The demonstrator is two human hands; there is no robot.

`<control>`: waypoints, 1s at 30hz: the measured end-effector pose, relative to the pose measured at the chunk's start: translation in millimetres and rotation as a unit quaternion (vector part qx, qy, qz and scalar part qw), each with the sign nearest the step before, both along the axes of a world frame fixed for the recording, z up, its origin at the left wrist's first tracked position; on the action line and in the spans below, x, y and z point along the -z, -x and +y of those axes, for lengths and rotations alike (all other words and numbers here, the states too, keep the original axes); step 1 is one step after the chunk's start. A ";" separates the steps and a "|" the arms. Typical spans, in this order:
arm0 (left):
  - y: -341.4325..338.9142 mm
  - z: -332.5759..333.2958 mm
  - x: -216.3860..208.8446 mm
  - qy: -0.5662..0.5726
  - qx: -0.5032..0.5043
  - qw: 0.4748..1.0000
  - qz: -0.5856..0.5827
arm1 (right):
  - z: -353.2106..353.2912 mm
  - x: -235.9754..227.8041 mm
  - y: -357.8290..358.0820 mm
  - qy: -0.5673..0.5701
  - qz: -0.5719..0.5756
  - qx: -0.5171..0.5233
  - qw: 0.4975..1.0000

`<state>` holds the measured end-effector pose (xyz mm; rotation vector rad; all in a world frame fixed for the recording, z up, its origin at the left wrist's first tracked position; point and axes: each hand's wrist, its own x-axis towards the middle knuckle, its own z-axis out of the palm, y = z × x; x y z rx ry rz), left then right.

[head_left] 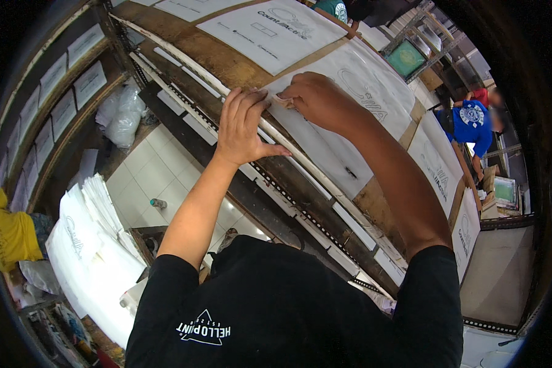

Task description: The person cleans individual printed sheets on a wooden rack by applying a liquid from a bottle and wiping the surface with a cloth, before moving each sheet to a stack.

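At the near edge of a long workbench (242,64), bare brown in patches, a row of printed white sheets. Both bare hands are at one of them, the middle sheet (325,150), which lies on the bench top, grey line print on its far part and a small dark mark toward its near right.

Left hand (241,127): at the pale edge rail (316,168), by the sheet's near left corner. Fingers straight, close together; thumb well apart, pointing right. Nothing seen in its grasp.

Right hand (316,101): over the sheet's left end, just beside the left fingertips. Fingers bent inward. Something small and pale shows under them; cannot tell what it is, nor whether the fingers are clamped on it.

Same bench: another printed sheet (273,34) beyond, to the left; one more (435,162) to the right. Perforated metal strips run below the rail.

Left side: rack (73,73) with sheets in rows; clear plastic bags (127,116) beside it; lower down, a thick white stack (83,248). Small bottle (158,203) on the tiled floor (156,162).

Far right: person in a blue shirt (472,122), near a framed green panel (405,59).
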<state>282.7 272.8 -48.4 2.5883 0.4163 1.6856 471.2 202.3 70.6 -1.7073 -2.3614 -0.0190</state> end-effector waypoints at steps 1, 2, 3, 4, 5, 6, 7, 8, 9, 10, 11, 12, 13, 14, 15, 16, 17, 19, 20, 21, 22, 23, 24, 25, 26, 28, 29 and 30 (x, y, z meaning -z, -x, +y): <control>0.1 -0.2 -0.8 0.003 0.000 1.000 0.006 | -11.5 -7.8 1.6 0.021 -0.012 0.010 1.000; 1.2 0.8 -1.7 0.006 -0.003 1.000 0.012 | -21.6 -10.9 1.8 0.041 -0.025 0.018 0.999; 2.0 0.9 -1.4 0.008 -0.005 1.000 0.018 | -32.4 -9.2 -0.6 0.044 -0.019 0.015 0.999; -0.6 0.3 0.1 0.010 -0.004 1.000 0.013 | -46.4 -9.8 -4.3 0.046 -0.015 0.018 0.999; -1.1 0.7 -0.1 0.009 -0.003 1.000 0.015 | -58.0 -9.9 -7.2 0.048 -0.009 0.016 0.999; -1.5 0.6 -0.5 0.008 -0.003 1.000 0.016 | -70.1 -10.4 -9.2 0.056 -0.013 0.021 0.998; -1.8 0.7 -1.3 0.006 -0.003 1.000 0.017 | -82.4 -11.0 -10.7 0.063 -0.016 0.025 0.998; -1.6 1.1 0.2 0.004 -0.006 1.000 0.015 | -93.2 -11.7 -11.7 0.070 -0.019 0.028 0.997; -1.3 1.3 0.9 0.001 -0.009 1.000 0.015 | -104.0 -13.1 -12.2 0.080 -0.017 0.037 0.996; -1.6 1.0 0.3 -0.002 -0.011 1.000 0.014 | -115.6 -16.4 -12.4 0.090 -0.015 0.047 0.995; -1.0 0.8 0.4 -0.005 -0.014 1.000 0.013 | -125.6 -17.9 -12.6 0.100 -0.012 0.056 0.993; -0.1 0.4 -0.2 -0.007 -0.016 1.000 0.015 | -134.5 -18.7 -13.0 0.099 -0.004 0.057 0.993; -0.1 -0.5 -1.0 -0.008 -0.016 1.000 0.016 | -143.7 -19.9 -13.6 0.100 0.004 0.060 0.993; -0.2 -1.2 -1.8 -0.009 -0.017 1.000 0.018 | -151.2 -20.9 -14.8 0.100 0.011 0.062 0.993; -0.3 -1.5 -2.7 -0.012 -0.017 1.000 0.016 | -157.3 -20.9 -17.2 0.102 0.014 0.062 0.993; -0.4 -2.0 -3.0 -0.014 -0.016 1.000 0.015 | -163.1 -19.4 -20.0 0.104 0.016 0.062 0.993; -0.2 -2.7 -3.5 -0.016 -0.017 1.000 0.013 | -167.3 -19.0 -21.9 0.106 0.018 0.062 0.992; 1.1 -4.4 -6.2 -0.015 -0.016 1.000 0.016 | -172.6 -25.3 -21.6 0.120 0.005 0.056 0.991; 2.2 -5.0 -7.7 -0.014 -0.015 1.000 0.017 | -174.4 -29.6 -20.9 0.126 -0.002 0.053 0.991; 3.1 -5.7 -8.2 -0.014 -0.017 1.000 0.020 | -175.5 -33.8 -20.3 0.142 0.004 0.059 0.988; 3.3 -5.9 -7.5 -0.013 -0.020 0.999 0.022 | -175.7 -38.2 -20.2 0.157 0.009 0.065 0.985; 3.5 -5.8 -6.7 -0.013 -0.022 0.999 0.025 | -175.4 -41.3 -20.8 0.172 0.015 0.070 0.983; 3.6 -5.4 -6.0 -0.013 -0.020 0.999 0.024 | -173.9 -43.7 -23.6 0.192 0.006 0.078 0.978; 2.7 -5.5 -5.0 -0.011 -0.016 1.000 0.023 | -171.3 -47.4 -28.4 0.212 -0.003 0.086 0.973; 2.3 -5.4 -4.8 -0.010 -0.013 1.000 0.022 | -166.6 -51.2 -32.4 0.233 -0.012 0.094 0.968; 5.5 -4.4 -4.6 -0.008 -0.016 1.000 0.021 | -144.4 -63.6 -39.6 0.245 0.098 0.177 0.948; 4.1 -5.1 -5.5 -0.007 -0.013 1.000 0.019 | -137.6 -70.1 -43.4 0.249 0.151 0.222 0.931; 3.1 -6.3 -6.6 -0.005 -0.012 1.000 0.019 | -134.4 -73.4 -46.2 0.223 0.176 0.228 0.931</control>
